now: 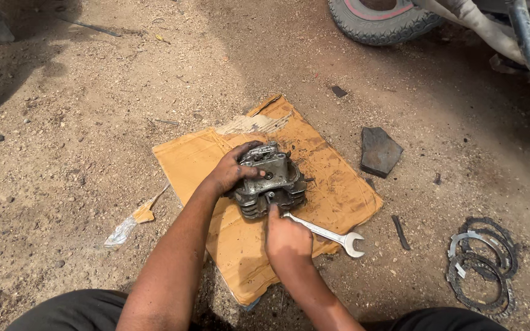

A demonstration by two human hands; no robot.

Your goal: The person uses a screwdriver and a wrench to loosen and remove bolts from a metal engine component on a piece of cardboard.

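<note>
On the torn sheet of brown cardboard (332, 184) spread over the sandy ground, a greasy finned engine cylinder head (272, 182) sits just ahead of your knees, and both your hands are on it. Your left hand (231, 171) wraps over its left side, fingers curled across the top casting in a firm steadying grip. Your right hand (286, 236) comes up from below with the fingers closed around one end of a combination wrench (326, 233), a fingertip pressed against the lower face of the head; the wrench's open jaw end lies free on the cardboard, pointing right. Judging by its look, the head is a solid cast-metal piece: heavy, rigid and oily, so it may slip, and the thin fins look sharp enough to bite. The flat upper casting and the solid corners seem the safest places to take hold. Room is good to your left and front, where only loose dirt and small stones lie. To the right, a dark flat shard (380, 151) and a stack of clutch plate rings (483, 265) sit well apart, and a tyre (378, 18) stands far ahead.
</note>
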